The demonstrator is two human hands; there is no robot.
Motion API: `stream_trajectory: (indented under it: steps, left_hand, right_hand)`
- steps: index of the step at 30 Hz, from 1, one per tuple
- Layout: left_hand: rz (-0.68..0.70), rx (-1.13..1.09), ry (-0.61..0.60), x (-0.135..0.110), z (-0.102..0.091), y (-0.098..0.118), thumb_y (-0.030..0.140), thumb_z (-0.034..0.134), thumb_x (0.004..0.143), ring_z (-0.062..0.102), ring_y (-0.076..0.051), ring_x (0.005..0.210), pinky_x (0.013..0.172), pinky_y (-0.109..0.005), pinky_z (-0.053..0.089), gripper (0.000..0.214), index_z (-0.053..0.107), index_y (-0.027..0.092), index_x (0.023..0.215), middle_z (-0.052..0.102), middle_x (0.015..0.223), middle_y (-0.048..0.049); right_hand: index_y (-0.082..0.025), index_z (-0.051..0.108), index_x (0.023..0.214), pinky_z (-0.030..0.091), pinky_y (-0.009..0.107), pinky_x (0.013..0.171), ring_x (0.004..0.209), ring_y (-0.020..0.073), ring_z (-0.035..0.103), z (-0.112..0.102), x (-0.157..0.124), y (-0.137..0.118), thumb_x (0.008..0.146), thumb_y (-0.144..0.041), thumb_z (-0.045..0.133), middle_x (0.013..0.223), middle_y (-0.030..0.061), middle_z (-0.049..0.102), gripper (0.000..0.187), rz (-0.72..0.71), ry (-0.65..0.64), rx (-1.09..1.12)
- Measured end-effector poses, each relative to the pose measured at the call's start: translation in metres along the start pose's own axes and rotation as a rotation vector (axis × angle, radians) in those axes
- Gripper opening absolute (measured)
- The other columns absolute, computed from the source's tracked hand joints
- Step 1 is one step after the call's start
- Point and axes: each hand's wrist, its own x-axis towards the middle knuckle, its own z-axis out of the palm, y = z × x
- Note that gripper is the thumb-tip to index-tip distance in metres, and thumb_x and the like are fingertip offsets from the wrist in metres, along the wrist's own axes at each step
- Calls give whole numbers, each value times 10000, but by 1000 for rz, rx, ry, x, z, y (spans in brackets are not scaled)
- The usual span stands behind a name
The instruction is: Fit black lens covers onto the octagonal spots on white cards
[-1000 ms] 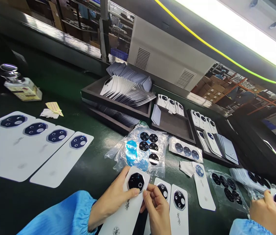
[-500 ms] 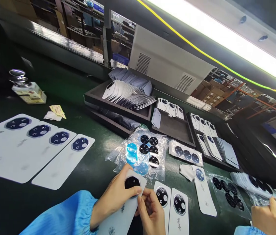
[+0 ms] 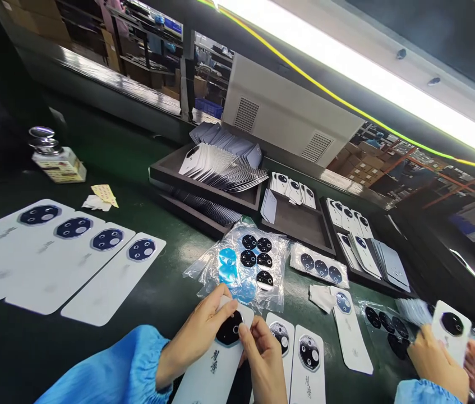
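Note:
A white phone back cover [image 3: 203, 373] with dark lettering is held low in front of me, tilted. My left hand [image 3: 195, 331] is closed around its upper left side, the thumb lying over the top near a black camera lens plate [image 3: 227, 332]. Pinched at the cover's right edge is my right hand [image 3: 264, 356], its thumb tip on the lens plate's right side; its other fingers are partly hidden behind. Two finished-looking covers [image 3: 308, 365] lie just right of it. Beyond my hands is a clear plastic bag [image 3: 277, 252] with several black lens plates and blue film discs.
Several white covers [image 3: 94, 303] lie in a row at left, near a pump bottle [image 3: 58, 163]. Dark trays [image 3: 206, 216] holding stacked covers stand at the back. A sleeve of lens plates [image 3: 319, 266] lies right of the bag. A co-worker's hands [image 3: 441, 356] hold another cover at right.
My left thumb has shifted up the cover, and my right thumb has moved onto the lens plate. The co-worker has raised a cover into view. The camera view has shifted slightly.

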Motion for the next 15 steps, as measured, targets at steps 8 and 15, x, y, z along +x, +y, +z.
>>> stream_trajectory:
  steps: [8, 15]
  left_hand:
    - [-127, -39, -279, -3, -23, 18, 625, 574, 703, 451, -155, 688, 605, -242, 361, 444, 454, 210, 804, 461, 721, 39]
    - [-3, 126, -50, 3, -9, 3, 390, 588, 687, 480, -174, 675, 614, -258, 367, 244, 452, 208, 776, 474, 682, 44]
  right_hand:
    - [-175, 559, 646, 366, 197, 565, 610, 107, 430, -3, 0, 5, 632, -554, 753, 642, -29, 530, 426, 39, 31, 86]
    - [-182, 558, 669, 387, 208, 579, 593, 105, 447, -4, 5, 11, 655, -547, 743, 620, -42, 516, 409, 12, 66, 99]
